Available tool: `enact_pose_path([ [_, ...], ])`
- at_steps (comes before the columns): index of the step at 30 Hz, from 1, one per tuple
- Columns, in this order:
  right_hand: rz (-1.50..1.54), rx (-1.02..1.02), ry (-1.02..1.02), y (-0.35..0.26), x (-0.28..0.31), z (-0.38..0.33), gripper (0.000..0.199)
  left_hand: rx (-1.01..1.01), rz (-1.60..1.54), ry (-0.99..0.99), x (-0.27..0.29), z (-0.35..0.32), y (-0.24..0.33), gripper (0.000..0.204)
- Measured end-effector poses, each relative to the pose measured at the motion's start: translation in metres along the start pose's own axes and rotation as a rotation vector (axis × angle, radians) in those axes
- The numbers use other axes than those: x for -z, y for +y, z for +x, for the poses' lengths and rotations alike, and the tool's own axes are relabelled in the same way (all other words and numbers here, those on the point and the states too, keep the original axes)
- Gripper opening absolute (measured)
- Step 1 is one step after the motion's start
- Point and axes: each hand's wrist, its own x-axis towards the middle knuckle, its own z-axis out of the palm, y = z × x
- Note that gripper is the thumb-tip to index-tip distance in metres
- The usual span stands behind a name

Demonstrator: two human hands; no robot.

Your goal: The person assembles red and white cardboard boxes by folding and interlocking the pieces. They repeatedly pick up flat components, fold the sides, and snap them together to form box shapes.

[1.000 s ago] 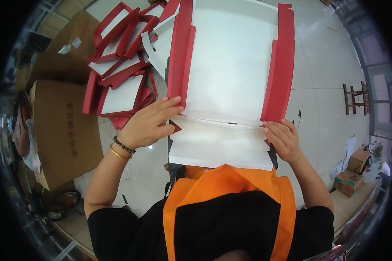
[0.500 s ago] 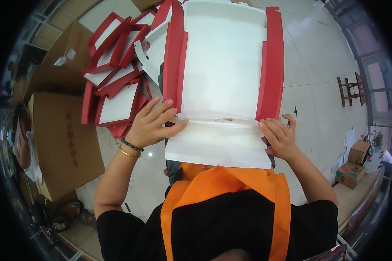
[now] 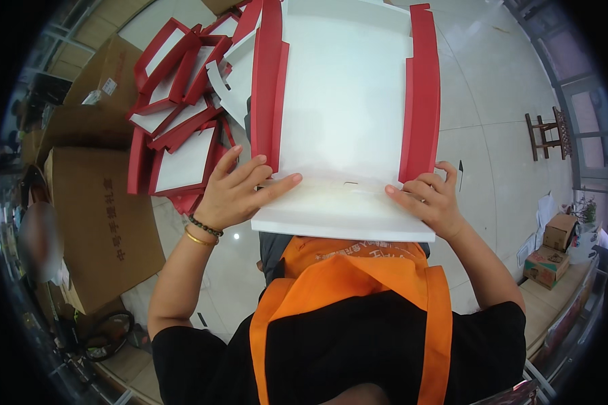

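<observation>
Both hands press flat on the near flap of a white and red flat box blank (image 3: 348, 115): the left hand (image 3: 233, 192) has its grip spread wide over the left corner, the right hand (image 3: 432, 199) curls its grip over the right edge. Beyond the left hand lies a pile of red and white boxes (image 3: 179, 115), with brown cartons (image 3: 98, 223) further left.

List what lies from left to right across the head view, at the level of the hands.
Brown cardboard box → left hand → white flap of the red-and-white box blank → right hand → small printed cartons at the far right.
</observation>
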Motion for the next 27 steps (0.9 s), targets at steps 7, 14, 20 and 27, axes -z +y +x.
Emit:
enact_pose_path([
  [7,0.264,-0.201,-0.031,-0.002,0.012,0.013,0.045,0.235,-0.421,-0.020,0.009,0.013,0.007,0.049],
  [14,0.511,-0.431,0.033,-0.001,0.009,0.020,0.018,0.515,-0.802,0.207,-0.006,0.021,0.019,0.013],
  [20,0.683,-0.861,0.291,-0.016,-0.014,0.026,0.042,0.799,-0.747,0.340,-0.017,0.042,0.044,0.021],
  [27,0.343,-0.843,0.216,-0.024,-0.002,0.053,0.039,0.979,-0.768,0.451,-0.024,0.053,0.058,0.041],
])
